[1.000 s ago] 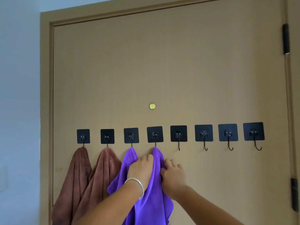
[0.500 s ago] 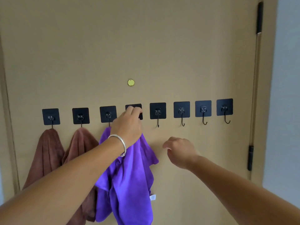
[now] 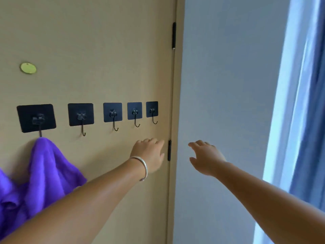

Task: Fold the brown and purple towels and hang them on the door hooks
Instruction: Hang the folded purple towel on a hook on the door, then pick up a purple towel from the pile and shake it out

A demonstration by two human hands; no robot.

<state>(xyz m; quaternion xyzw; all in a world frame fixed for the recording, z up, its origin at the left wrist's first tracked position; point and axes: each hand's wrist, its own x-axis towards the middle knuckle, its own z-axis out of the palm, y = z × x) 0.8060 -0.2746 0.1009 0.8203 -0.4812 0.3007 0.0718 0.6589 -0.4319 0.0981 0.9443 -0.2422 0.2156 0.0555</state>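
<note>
A purple towel [image 3: 40, 169] hangs from the leftmost visible door hook [image 3: 36, 118] at the lower left, its left part cut off by the frame edge. To its right several black hooks, among them one [image 3: 80, 115] and another [image 3: 152, 110], carry nothing. My left hand [image 3: 149, 154], with a silver bangle on the wrist, hovers empty with relaxed fingers below the rightmost hooks, near the door's edge. My right hand [image 3: 204, 156] is also empty with fingers spread, held in front of the wall right of the door. The brown towels are out of view.
The tan door [image 3: 96, 50] has a round yellow peephole cover [image 3: 28, 68] and black hinges [image 3: 174, 35] along its right edge. A pale blue-grey wall [image 3: 228, 85] lies to the right, and a blue curtain [image 3: 307, 120] hangs at the far right.
My left hand has let go of the purple towel, which now hangs on its hook. Both hands and the view have swung to the right, past the door's edge.
</note>
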